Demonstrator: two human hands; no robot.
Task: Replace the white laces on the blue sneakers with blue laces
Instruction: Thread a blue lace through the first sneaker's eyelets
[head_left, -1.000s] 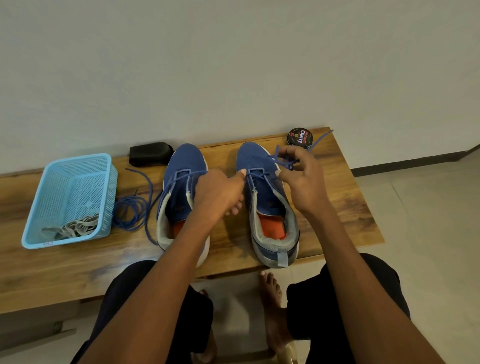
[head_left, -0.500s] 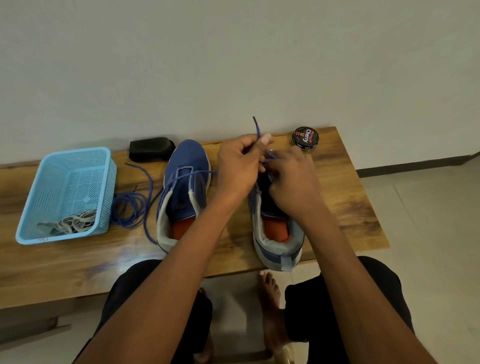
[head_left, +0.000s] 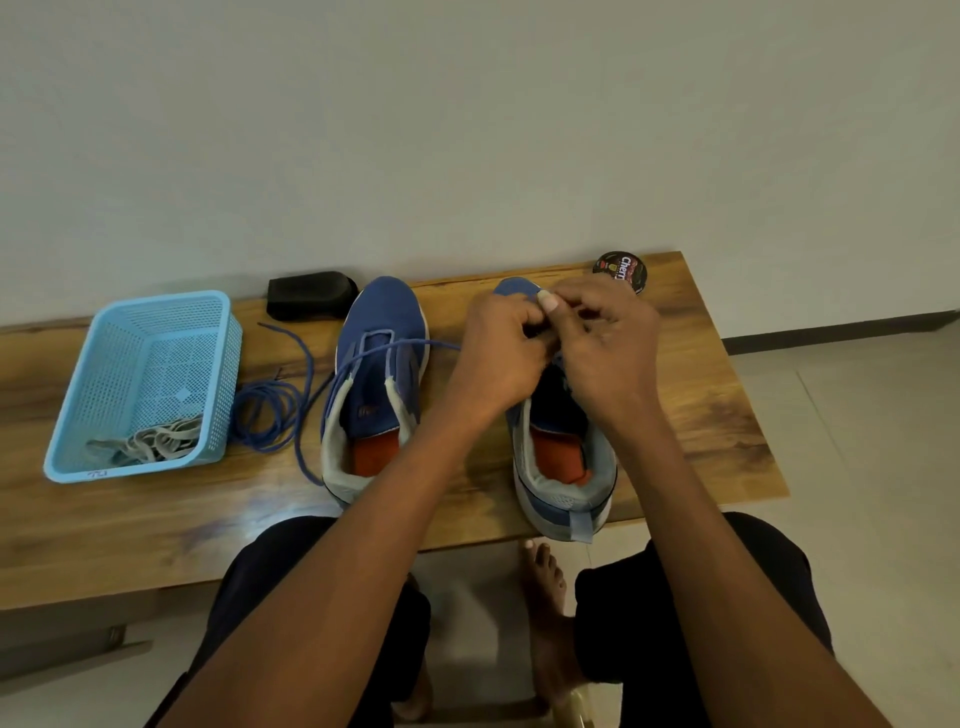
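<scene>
Blue lace (head_left: 363, 358) trailed left from right sneaker (head_left: 563, 447) | left hand (head_left: 498, 353) and right hand (head_left: 608, 348) pinched it above that sneaker's front | left sneaker (head_left: 376, 395) beside | basket (head_left: 145, 384) far left

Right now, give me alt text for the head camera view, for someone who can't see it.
A person's left hand and right hand meet over the right blue sneaker on a wooden bench, fingers curled at its lacing. The left blue sneaker trails a loose blue lace; pale laces lie in a light-blue plastic basket.
</scene>
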